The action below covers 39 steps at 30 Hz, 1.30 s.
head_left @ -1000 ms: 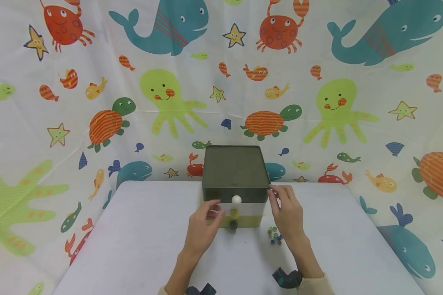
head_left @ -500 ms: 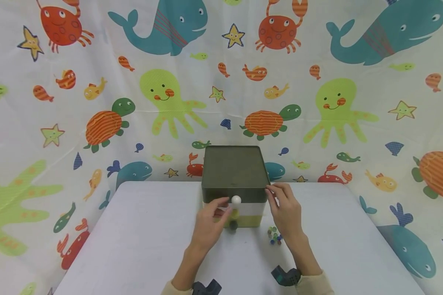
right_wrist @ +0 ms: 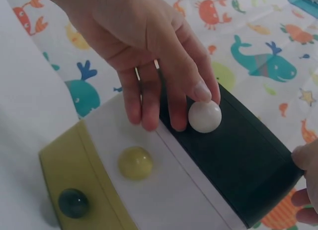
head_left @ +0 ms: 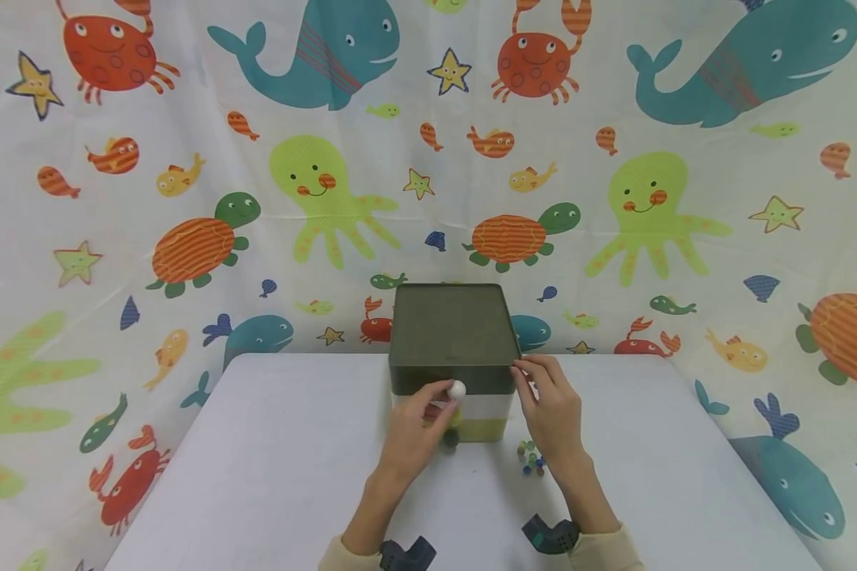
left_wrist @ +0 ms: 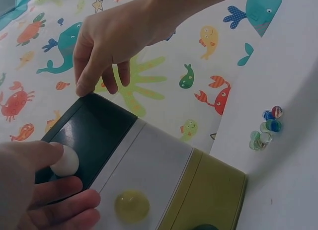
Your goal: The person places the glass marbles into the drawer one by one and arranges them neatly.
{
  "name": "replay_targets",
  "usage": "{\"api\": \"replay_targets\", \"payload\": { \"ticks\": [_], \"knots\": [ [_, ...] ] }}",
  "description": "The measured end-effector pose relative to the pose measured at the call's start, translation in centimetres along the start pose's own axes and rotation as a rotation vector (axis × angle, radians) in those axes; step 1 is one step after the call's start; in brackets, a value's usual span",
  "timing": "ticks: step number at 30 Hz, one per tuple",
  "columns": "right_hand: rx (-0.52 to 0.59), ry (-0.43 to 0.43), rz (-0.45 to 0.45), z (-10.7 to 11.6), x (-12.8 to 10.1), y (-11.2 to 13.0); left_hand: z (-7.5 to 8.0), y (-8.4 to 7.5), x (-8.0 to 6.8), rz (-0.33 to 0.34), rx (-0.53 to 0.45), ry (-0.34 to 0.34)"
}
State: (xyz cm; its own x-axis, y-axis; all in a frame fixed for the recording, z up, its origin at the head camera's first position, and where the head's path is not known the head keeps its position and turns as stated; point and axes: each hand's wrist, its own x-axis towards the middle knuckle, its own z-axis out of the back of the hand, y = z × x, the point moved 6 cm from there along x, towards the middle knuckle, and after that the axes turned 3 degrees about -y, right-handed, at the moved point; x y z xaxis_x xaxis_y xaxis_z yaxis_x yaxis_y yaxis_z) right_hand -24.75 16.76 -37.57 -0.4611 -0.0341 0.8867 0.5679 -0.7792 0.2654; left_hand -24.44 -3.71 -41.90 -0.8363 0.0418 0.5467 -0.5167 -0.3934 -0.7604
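A small three-drawer box point(head_left: 450, 333) stands at the back middle of the white table point(head_left: 257, 460). Its top drawer is dark green with a white knob point(head_left: 457, 389) point(left_wrist: 65, 161) point(right_wrist: 204, 116). The middle drawer is white with a yellow knob point(right_wrist: 135, 162), and the bottom one is olive with a dark knob point(right_wrist: 73, 202). My left hand point(head_left: 410, 436) point(right_wrist: 149, 51) has its thumb on the white knob, the fingers curled just under it. My right hand point(head_left: 553, 416) point(left_wrist: 109, 41) holds the box's top right front corner. All drawers look closed.
A small heap of glass marbles point(head_left: 531, 458) point(left_wrist: 266, 128) lies on the table right of the box, below my right hand. A sea-animal print cloth point(head_left: 186, 198) hangs behind and around the table. Bare table surface lies left and in front.
My left hand has moved right and up from the box's left front to the white knob. The right hand has stayed at the corner.
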Motion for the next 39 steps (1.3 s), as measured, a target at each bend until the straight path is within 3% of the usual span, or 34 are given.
{"api": "replay_targets", "payload": {
  "ticks": [9,18,28,39],
  "knots": [
    [-0.002,0.001,0.002,-0.1,0.0,0.0,-0.5,0.1,0.2,0.002,-0.005,-0.012],
    [0.004,-0.047,0.012,0.1,0.2,0.3,-1.0,0.4,0.2,-0.032,-0.013,-0.089],
    [0.025,-0.004,-0.044,-0.1,0.0,-0.3,-1.3,0.2,0.3,-0.062,0.004,-0.151],
    [-0.002,0.013,-0.077,-0.1,-0.1,-0.5,-1.4,0.1,0.3,-0.070,0.010,-0.161]
  ]
}}
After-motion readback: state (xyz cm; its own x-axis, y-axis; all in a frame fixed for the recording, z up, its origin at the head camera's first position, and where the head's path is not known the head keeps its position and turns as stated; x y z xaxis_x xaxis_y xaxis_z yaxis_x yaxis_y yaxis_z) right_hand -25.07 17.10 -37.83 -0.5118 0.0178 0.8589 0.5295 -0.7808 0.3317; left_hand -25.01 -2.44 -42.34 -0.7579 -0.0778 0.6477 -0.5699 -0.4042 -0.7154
